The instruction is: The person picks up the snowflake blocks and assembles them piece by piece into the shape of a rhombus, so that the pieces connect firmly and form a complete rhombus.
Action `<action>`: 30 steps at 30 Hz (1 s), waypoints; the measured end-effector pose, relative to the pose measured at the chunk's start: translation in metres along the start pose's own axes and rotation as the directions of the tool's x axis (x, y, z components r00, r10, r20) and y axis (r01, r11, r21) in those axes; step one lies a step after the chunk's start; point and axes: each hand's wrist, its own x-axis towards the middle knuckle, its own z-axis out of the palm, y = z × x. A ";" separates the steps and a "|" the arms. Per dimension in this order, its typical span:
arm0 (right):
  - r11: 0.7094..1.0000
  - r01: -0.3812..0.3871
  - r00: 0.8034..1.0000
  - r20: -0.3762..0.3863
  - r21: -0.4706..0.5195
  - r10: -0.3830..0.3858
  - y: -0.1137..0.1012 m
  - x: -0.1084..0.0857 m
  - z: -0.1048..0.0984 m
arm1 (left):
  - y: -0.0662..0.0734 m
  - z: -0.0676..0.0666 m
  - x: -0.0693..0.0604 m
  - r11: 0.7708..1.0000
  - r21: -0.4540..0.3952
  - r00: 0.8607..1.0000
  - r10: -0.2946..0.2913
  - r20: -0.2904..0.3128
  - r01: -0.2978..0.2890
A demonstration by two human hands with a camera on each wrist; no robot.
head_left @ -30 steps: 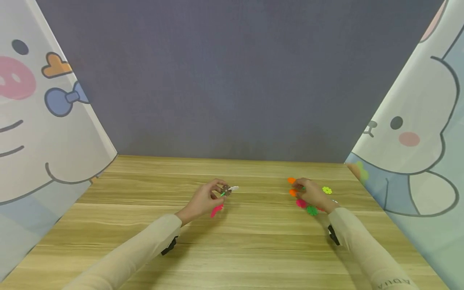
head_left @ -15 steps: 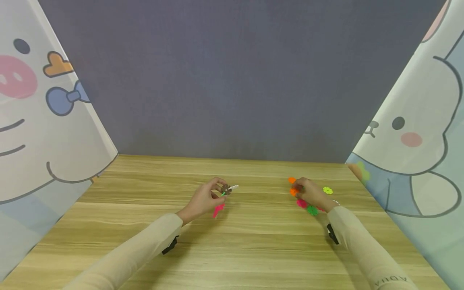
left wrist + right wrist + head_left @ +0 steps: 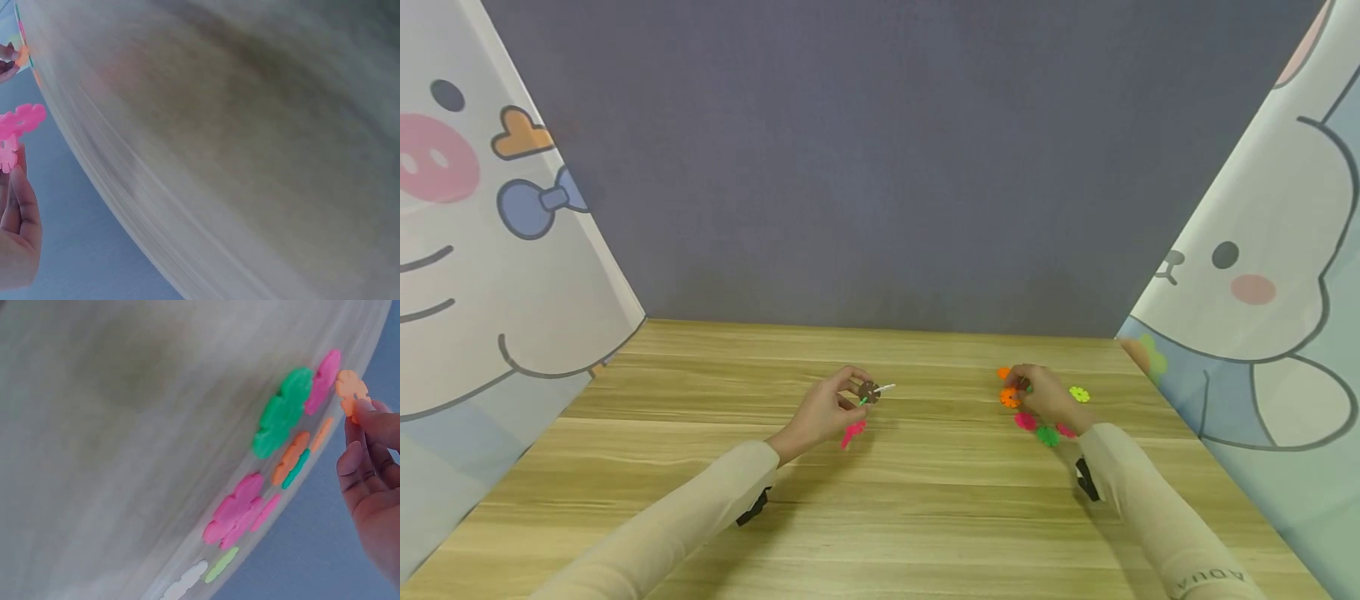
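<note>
My left hand [image 3: 822,415] pinches a cluster of joined plastic flower-shaped discs above the table. In it are a brown disc [image 3: 868,392], a white one [image 3: 885,387] seen edge-on, a bit of green, and pink discs [image 3: 853,432] hanging lowest. The left wrist view shows only the pink part [image 3: 22,120] above the fingertips. On the right, thumb and fingers of my right hand [image 3: 1048,398] pinch an orange flower disc [image 3: 351,390], which the right wrist view shows just off the table. Loose discs lie around and below this hand, some partly hidden by it.
Near the right hand on the wooden table [image 3: 880,517] lie a green disc [image 3: 1048,436], pink discs [image 3: 1026,421], a yellow-green disc [image 3: 1079,394], a white disc [image 3: 184,581] and further orange discs [image 3: 290,457]. A grey panel [image 3: 880,167] rises behind the table; printed cartoon panels flank it.
The right hand has shifted slightly among the loose discs, lifting a little. The left hand stays almost in place; its cluster has turned slightly.
</note>
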 end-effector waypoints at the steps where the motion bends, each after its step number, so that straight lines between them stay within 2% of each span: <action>1: 1.000 0.003 1.000 -0.003 0.000 -0.003 0.000 0.000 0.000 | 0.000 0.000 0.000 1.000 -0.002 1.000 0.001 0.000 -0.001; 11: 0.994 0.102 0.992 -0.085 0.035 -0.099 -0.006 0.002 -0.002 | 0.001 0.001 0.000 1.000 -0.010 1.000 0.006 -0.010 -0.006; 16: 0.987 0.113 0.990 -0.094 0.116 -0.102 -0.022 0.005 -0.001 | 0.002 0.001 0.000 1.000 -0.008 1.000 -0.004 -0.024 0.003; 24: 0.950 0.145 0.988 -0.098 0.275 -0.122 -0.050 0.015 0.011 | 0.003 0.003 0.000 1.000 0.016 0.999 -0.010 -0.031 0.010; 30: 0.932 0.204 0.977 -0.115 0.301 -0.177 -0.075 0.019 0.018 | 0.003 0.004 0.000 1.000 0.015 0.999 -0.016 -0.033 0.016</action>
